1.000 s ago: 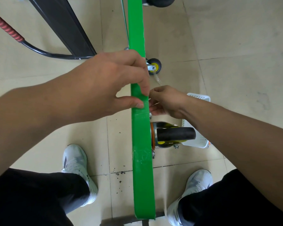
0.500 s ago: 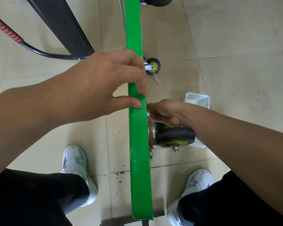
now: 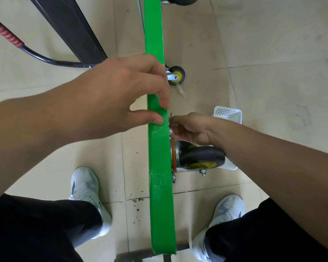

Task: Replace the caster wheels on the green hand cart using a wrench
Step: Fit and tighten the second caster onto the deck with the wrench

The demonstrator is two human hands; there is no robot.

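Green cart [image 3: 160,205]: three casters [image 3: 201,157] visible; left hand [image 3: 121,95] grips it; right hand [image 3: 189,129] at bolt [image 3: 170,131], grip unclear.

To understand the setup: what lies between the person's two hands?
The green cart, tipped on its edge, lies between them; the left hand grips it, the right hand is beside its wheel. Head view.

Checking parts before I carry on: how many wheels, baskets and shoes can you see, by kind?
Wheels: 3, large wheel, small wheel, top-edge wheel partly cut off
White basket: 1
Shoes: 2, left shoe, right shoe
Total: 6
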